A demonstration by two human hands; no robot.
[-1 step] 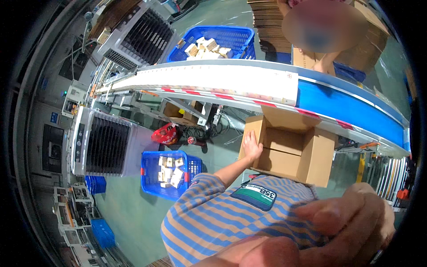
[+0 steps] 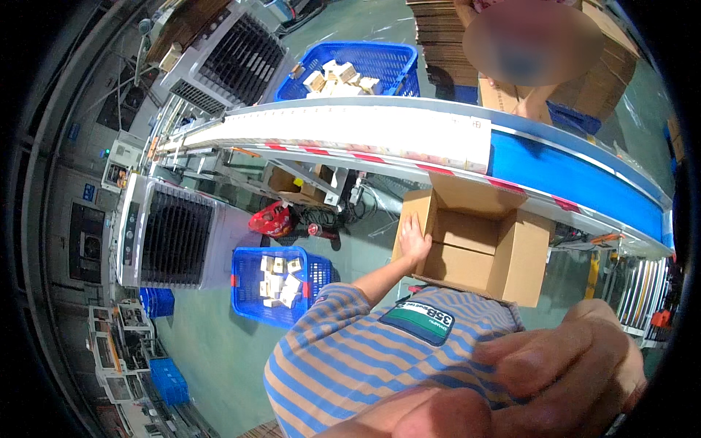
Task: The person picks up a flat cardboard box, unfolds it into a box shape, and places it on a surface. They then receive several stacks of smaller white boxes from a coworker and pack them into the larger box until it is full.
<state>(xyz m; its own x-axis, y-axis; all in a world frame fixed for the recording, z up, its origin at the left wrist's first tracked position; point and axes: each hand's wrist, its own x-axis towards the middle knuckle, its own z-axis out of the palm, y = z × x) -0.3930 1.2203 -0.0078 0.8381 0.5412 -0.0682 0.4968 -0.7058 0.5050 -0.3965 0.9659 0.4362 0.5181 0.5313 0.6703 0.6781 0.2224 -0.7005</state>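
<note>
An open cardboard box (image 2: 467, 259) with nothing in it stands in front of me, its flaps raised. My left hand (image 2: 414, 239) lies on the box's left flap, fingers stretched out against the cardboard. Large and close to the camera, my right hand (image 2: 555, 372) fills the lower right. Its fingers are bent, thumb and fingertips stand apart, and no object shows between them. The box's far side sits against the edge of a conveyor (image 2: 584, 164) with a blue belt.
A blue basket (image 2: 315, 277) of small pale boxes is on the floor at left; another blue basket (image 2: 398, 62) holds similar boxes beyond the conveyor. Air coolers (image 2: 175, 233) stand left. Across the conveyor, a person's hand (image 2: 533, 106) touches cardboard. A red object (image 2: 272, 219) and cables lie beneath.
The fingers of my right hand have shifted very slightly to the left. My left hand and the box stay as they were.
</note>
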